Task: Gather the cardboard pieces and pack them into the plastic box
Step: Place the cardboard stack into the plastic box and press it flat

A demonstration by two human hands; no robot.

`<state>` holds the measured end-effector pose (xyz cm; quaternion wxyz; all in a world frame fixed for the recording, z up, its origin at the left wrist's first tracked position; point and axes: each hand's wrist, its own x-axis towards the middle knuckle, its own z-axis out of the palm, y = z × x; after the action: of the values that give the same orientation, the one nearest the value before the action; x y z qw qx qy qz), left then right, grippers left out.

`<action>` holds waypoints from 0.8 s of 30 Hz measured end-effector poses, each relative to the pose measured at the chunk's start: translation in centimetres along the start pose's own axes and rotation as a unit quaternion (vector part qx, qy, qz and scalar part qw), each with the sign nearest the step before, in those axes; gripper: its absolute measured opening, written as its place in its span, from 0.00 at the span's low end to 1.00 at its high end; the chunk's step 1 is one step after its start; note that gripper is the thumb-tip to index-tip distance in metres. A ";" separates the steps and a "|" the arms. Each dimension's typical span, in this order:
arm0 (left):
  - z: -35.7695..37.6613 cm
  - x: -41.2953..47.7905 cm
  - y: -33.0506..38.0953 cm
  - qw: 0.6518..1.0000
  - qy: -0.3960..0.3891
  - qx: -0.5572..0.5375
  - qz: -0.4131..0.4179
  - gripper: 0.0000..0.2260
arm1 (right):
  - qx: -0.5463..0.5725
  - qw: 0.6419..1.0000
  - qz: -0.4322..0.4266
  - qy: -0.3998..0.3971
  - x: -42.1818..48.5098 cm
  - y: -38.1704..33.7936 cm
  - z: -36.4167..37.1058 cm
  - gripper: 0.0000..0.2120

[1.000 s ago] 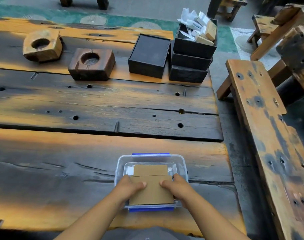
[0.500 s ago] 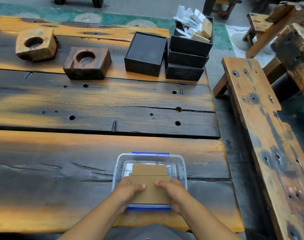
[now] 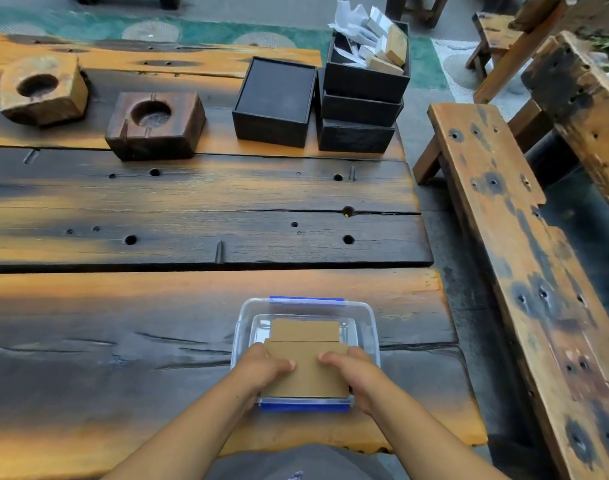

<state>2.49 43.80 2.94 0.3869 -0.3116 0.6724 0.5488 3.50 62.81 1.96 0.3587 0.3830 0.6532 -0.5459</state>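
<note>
A clear plastic box (image 3: 367,318) with blue clips sits on the wooden table near its front edge. One brown cardboard piece (image 3: 305,330) lies flat inside it, toward the far side. A larger cardboard piece (image 3: 308,370) lies over the box's near half. My left hand (image 3: 263,370) grips that piece's left edge, thumb on top. My right hand (image 3: 353,374) grips its right edge the same way. Both hands cover the box's near corners.
Two wooden blocks with round hollows (image 3: 41,90) (image 3: 156,124) stand at the far left. A black open box (image 3: 275,100) and a stack of black boxes (image 3: 362,109) filled with paper scraps stand at the far right. A wooden bench (image 3: 525,265) runs along the right.
The view shifted slightly. Both hands and the larger cardboard piece stay over the box, with almost no movement.
</note>
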 end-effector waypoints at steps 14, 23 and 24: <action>-1.1 0.3 2.2 0.979 -0.023 0.191 0.074 0.21 | -0.287 0.946 -0.148 0.000 -0.3 -3.0 -1.1 0.22; -1.9 1.9 4.2 0.946 -0.046 0.322 -0.003 0.24 | -0.338 0.933 -0.093 -0.083 1.1 -4.7 -1.8 0.30; -1.9 2.0 4.3 0.945 -0.050 0.323 -0.003 0.24 | -0.337 0.933 -0.094 -0.086 1.1 -4.7 -1.8 0.30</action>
<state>-2.49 42.79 3.52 0.5018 -0.1436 0.7923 0.3159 -1.28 64.21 3.29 0.4684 0.1278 0.7984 -0.3561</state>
